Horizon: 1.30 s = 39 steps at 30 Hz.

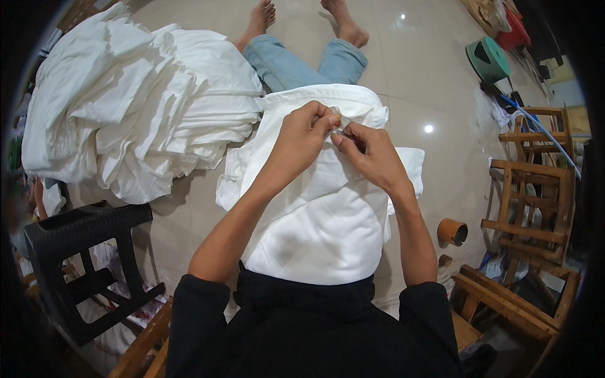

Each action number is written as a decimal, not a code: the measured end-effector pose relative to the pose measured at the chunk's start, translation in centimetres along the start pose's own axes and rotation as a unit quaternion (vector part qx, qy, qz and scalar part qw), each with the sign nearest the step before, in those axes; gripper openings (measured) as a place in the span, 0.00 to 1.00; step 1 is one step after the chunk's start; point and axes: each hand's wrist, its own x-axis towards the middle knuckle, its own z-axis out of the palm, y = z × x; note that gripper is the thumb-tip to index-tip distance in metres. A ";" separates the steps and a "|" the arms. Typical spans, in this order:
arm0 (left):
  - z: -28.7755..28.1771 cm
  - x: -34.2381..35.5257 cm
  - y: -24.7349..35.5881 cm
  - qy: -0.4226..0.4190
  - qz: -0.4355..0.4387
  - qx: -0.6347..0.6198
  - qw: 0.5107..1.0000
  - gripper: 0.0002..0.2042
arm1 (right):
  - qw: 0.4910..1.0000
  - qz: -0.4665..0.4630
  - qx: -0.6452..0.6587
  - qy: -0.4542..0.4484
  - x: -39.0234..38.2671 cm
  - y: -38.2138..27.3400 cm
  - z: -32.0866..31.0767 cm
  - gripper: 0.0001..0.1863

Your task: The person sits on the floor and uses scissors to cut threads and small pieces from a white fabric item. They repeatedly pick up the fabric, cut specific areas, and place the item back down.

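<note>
Across my lap lies a white garment (321,242), with a band-like edge running along its far side. My left hand (305,131) pinches the cloth near that far edge, thumb against fingertips. Just to the right, my right hand (373,152) also pinches a bit of the same garment, its fingers curled. The two sets of fingertips nearly meet over a small gathered spot; the detail between them is too small to make out. A big heap of white cloth pieces (145,101) rests on the floor at the left, its folds stacked loosely.
A black plastic stool (94,230) lies on its side at the near left. Wooden frames (529,189) line the right, with a blue stick (542,132) beside them. An orange-brown cylinder (452,232) and a green round container (488,60) are on the tiled floor.
</note>
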 end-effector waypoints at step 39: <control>-11.8 -10.2 -6.5 0.419 0.027 -0.014 0.908 0.21 | 0.912 0.015 0.404 0.073 -2.2 3.7 0.9 0.12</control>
